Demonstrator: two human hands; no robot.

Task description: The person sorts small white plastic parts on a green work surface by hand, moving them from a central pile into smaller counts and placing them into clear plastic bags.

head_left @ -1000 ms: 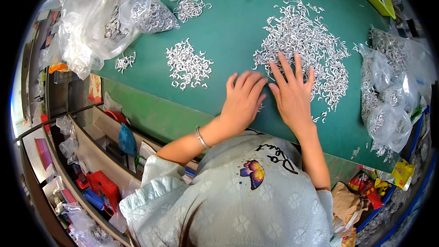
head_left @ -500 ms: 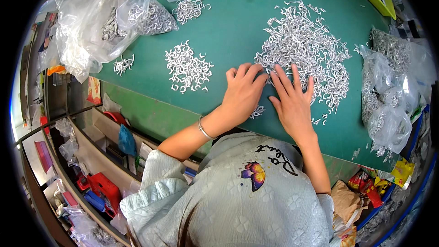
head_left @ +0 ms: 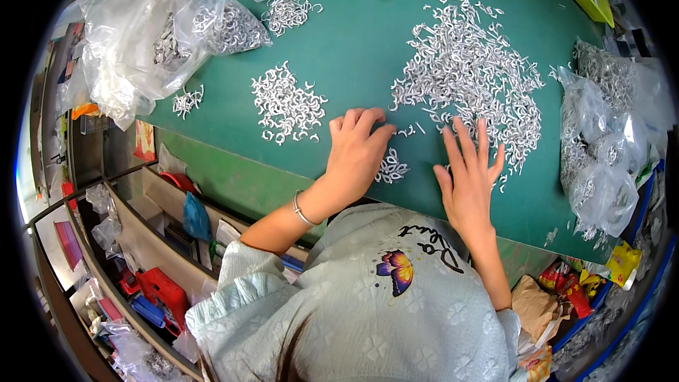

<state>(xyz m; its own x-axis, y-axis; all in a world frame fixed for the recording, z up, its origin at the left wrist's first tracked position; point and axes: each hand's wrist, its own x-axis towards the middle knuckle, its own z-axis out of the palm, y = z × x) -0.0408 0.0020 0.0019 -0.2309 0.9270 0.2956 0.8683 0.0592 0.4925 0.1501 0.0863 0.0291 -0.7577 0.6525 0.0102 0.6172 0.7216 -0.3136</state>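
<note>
Curved metal pieces [head_left: 467, 64] lie in one large heap on the green table [head_left: 353, 49], and that heap is the landmark for everything else. Both forearms reach forward from the person's body. The left hand [head_left: 356, 152] is left of the heap and nearer the person, its wrist ringed by one bracelet [head_left: 303, 209], its back turned up. The right hand [head_left: 469, 180] lies palm down at the heap's near edge, fingers pointing away from the person.

Besides the heap, four smaller clusters of loose pieces can be counted: a small pile [head_left: 392, 168] toward the person from the heap's left edge, a middling pile [head_left: 286, 107] well to the heap's left, a tiny cluster [head_left: 187, 102] farther left again, and another pile [head_left: 291, 13] left of the heap's far end. One yellow-green tray [head_left: 600, 7] stands beyond the heap to the right; clear bags [head_left: 601, 141] of metal pieces sit at its right (they overlap too much to count).

The left hand is half closed, fingers bent down just beside the small pile; whether it pinches a piece I cannot tell. The right hand is spread wide, its fingertips at the heap's near fringe, gripping nothing visible.
</note>
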